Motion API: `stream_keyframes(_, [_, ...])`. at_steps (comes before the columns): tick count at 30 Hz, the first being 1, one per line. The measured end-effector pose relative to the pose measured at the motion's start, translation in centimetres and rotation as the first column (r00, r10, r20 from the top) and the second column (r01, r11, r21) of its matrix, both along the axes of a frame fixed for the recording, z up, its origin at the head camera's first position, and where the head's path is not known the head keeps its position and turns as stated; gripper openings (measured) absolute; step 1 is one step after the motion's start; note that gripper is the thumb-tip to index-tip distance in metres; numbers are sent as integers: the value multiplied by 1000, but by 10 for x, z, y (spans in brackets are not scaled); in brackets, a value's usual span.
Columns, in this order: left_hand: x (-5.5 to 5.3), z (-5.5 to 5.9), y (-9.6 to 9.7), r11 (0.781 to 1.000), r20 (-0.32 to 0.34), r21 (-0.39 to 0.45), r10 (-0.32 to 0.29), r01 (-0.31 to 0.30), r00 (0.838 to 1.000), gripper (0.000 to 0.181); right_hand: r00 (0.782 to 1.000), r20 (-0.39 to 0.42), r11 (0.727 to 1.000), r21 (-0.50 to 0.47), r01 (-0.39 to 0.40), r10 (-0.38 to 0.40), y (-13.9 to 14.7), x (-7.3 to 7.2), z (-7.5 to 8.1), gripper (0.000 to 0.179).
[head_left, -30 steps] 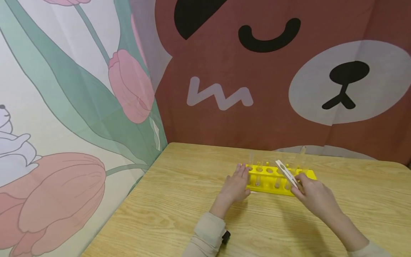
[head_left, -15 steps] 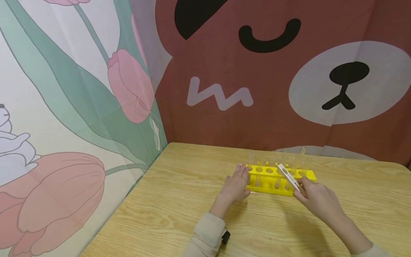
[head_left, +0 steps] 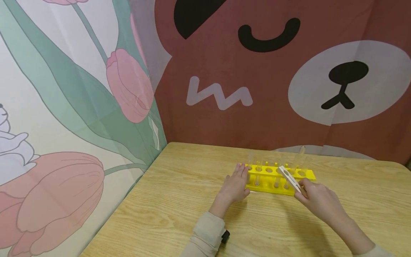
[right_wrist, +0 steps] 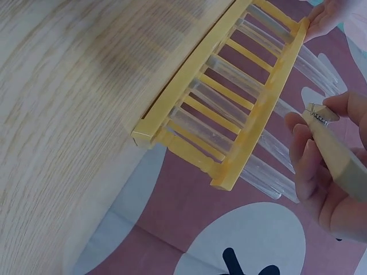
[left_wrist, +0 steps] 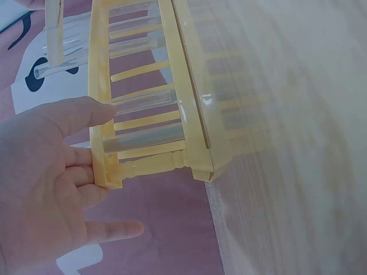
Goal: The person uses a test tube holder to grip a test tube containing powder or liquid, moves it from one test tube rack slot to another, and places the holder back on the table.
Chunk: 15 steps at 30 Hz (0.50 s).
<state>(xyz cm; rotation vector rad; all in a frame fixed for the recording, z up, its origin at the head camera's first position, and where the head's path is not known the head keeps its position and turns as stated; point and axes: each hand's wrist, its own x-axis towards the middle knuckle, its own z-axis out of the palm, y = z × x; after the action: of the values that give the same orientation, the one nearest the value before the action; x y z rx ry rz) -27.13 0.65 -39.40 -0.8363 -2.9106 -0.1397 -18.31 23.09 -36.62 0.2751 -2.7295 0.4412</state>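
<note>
A yellow test tube rack (head_left: 264, 173) stands on the table with several clear test tubes (head_left: 257, 179) in it. My left hand (head_left: 232, 187) grips the rack's left end; in the left wrist view the thumb lies on the top bar (left_wrist: 98, 74) and other fingers are at its end. Between thumb and fingers, my right hand (head_left: 322, 200) pinches a wooden test tube clamp (head_left: 289, 179). The clamp's tip overlaps the top bar right of the middle. Its metal spring (right_wrist: 319, 117) shows in the right wrist view. Whether its jaws hold a tube, I cannot tell.
At the rack's rear right, a tilted tube (head_left: 302, 153) rises above the others. The wood-grain table (head_left: 179, 192) extends left and in front of the rack. Printed cloths, one with a bear (head_left: 224, 125), hang behind and at the left edge.
My right hand has shifted slightly right and toward me, and the clamp's tip has lowered a little over the rack. My left hand and the rack have stayed in place.
</note>
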Motion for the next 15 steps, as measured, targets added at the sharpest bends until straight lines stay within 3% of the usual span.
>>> stream_keyframes(15, [0,0,1,1000,9,10,3,-3,1000,70,999,40,1000,-23,-13,14,3,1,-1,22])
